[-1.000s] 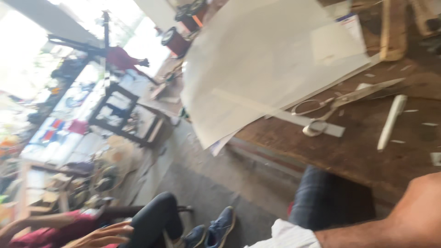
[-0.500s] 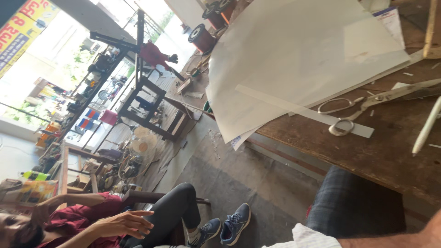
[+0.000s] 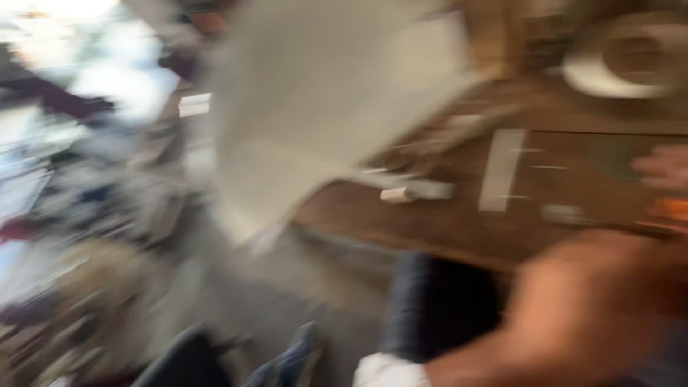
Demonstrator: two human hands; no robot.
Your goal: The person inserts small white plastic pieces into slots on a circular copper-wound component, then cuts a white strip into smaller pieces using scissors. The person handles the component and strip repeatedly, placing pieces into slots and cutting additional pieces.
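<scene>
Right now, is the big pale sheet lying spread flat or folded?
Spread, it seems: the pale sheet lies open over the wooden table, one corner past its edge. Blur hides creases.

My table (image 3: 444, 222) is dark brown wood, with a big off-white sheet (image 3: 315, 107) lying on it. Right of the sheet lies a white strip (image 3: 502, 170), and beyond that a white ring (image 3: 623, 72).

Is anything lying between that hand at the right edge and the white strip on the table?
Nothing visible does. The hand sits at the right edge of the wooden table, and between it and the white strip only bare wood shows. The picture is heavily blurred, so small scraps could go unseen.
</scene>
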